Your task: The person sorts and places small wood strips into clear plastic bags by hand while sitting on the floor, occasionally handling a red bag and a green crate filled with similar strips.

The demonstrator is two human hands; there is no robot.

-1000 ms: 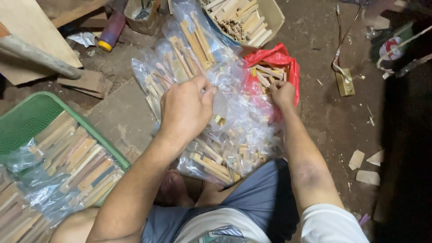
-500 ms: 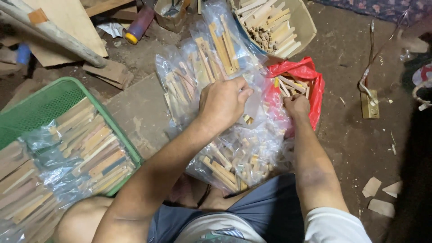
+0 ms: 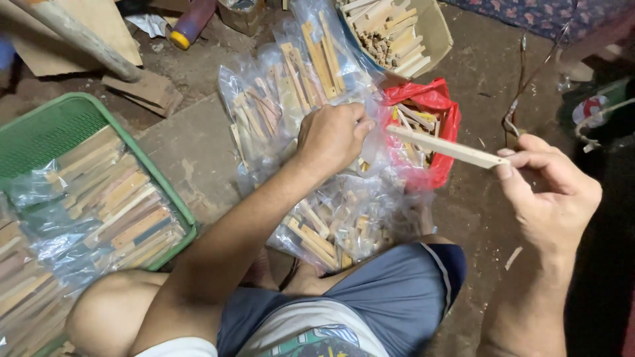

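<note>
1. Nearest, the right hand (image 3: 546, 192) is lifted clear of the floor, fingers half-curled, thumb and fingertips pinching one end of a pale wooden stick (image 3: 444, 147).
2. The left hand (image 3: 331, 137) is closed down on the clear plastic bags (image 3: 311, 165) of wooden pieces, gripping the crinkled film.
3. Half a second ago the right hand was down at the red bag (image 3: 433, 106); now it has pulled away to the right with the stick.
4. The stick lies nearly level, its long axis running left-right, free end pointing left over the red bag.
5. Farther off sits a cardboard box (image 3: 433, 33) of sticks.
</note>
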